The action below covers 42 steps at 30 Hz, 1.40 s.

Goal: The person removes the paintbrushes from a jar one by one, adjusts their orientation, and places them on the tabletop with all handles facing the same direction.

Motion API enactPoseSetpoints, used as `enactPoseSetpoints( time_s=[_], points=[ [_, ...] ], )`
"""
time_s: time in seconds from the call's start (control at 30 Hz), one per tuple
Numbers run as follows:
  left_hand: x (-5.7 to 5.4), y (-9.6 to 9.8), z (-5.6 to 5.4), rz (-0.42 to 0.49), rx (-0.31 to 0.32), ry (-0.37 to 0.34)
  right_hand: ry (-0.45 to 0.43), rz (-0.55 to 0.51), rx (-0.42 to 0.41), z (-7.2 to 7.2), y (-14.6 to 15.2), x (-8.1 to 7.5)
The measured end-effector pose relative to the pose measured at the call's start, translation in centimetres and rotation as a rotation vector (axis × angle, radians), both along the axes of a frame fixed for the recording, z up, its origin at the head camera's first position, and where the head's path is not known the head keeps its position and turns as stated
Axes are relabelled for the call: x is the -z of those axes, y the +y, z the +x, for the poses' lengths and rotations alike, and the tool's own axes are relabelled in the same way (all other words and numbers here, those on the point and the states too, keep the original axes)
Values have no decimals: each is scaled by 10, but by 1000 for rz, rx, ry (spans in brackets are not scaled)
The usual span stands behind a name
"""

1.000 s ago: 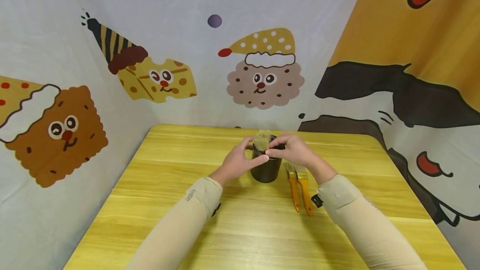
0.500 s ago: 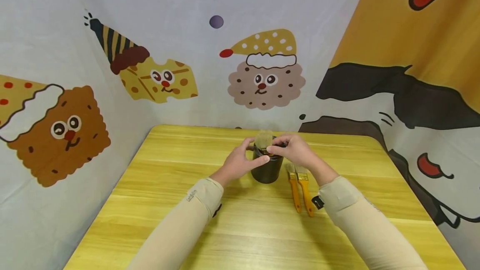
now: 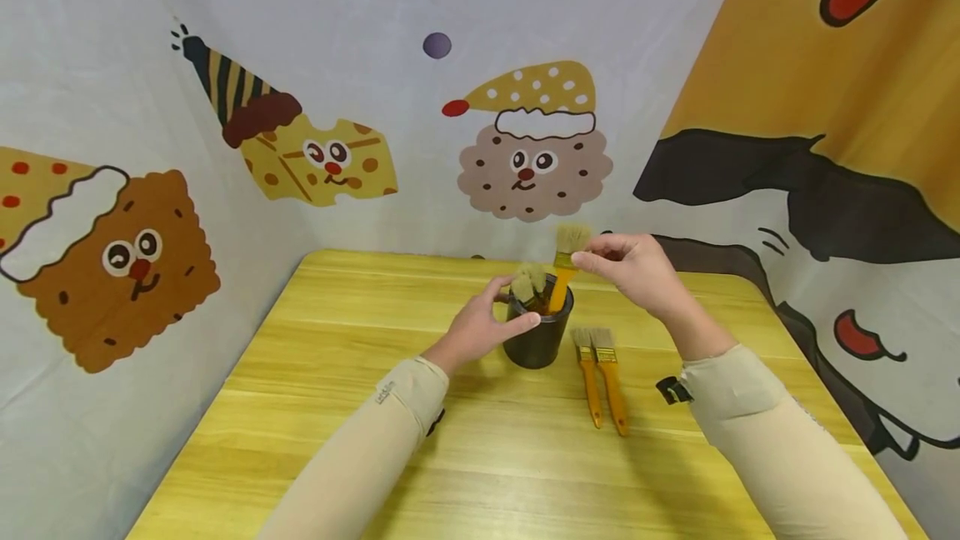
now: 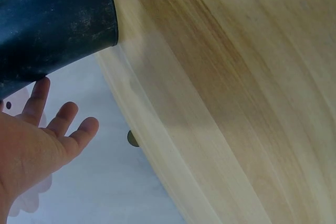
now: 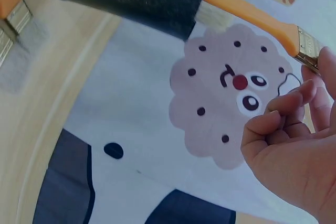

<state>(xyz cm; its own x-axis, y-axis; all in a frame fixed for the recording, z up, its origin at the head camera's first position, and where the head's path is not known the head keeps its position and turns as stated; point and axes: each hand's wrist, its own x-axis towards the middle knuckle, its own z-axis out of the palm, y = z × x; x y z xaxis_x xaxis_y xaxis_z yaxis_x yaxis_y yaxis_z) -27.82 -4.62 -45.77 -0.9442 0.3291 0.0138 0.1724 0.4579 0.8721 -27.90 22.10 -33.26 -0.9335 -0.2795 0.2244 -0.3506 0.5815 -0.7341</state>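
A black cup (image 3: 535, 344) stands upright toward the back of the table. My left hand (image 3: 483, 325) holds it near the rim, thumb in front and fingers at the far side; in the left wrist view a fingertip touches the cup wall (image 4: 58, 24). My right hand (image 3: 637, 269) pinches a paintbrush (image 3: 559, 290) by its metal ferrule, bristles up. The lower end of its orange handle (image 5: 257, 17) is inside the cup, hidden by the wall. Bristle heads of other brushes (image 3: 528, 280) poke out at the cup's left side.
Two orange-handled paintbrushes (image 3: 611, 390) lie side by side on the wooden table (image 3: 337, 340), right of the cup, bristles pointing away. A cloth backdrop (image 3: 360, 232) with cartoon prints hangs behind and beside the table.
My right hand has risen from the cup's mouth and moved right, drawing a paintbrush partly up out of the cup. My left hand has stayed on the cup.
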Motion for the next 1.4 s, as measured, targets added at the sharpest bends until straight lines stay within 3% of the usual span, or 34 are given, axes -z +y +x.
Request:
enactPoseSetpoints(
  time_s=[0.37,0.9,1.4],
  points=[
    [-1,0,2,-17,-2,8,-44,-32,91,6,19,1],
    [-3,0,1,-3,1,13,-64,-8,71,9,26,3],
    [-2,0,2,1,7,15,-71,-52,112,18,41,-1]
  ],
)
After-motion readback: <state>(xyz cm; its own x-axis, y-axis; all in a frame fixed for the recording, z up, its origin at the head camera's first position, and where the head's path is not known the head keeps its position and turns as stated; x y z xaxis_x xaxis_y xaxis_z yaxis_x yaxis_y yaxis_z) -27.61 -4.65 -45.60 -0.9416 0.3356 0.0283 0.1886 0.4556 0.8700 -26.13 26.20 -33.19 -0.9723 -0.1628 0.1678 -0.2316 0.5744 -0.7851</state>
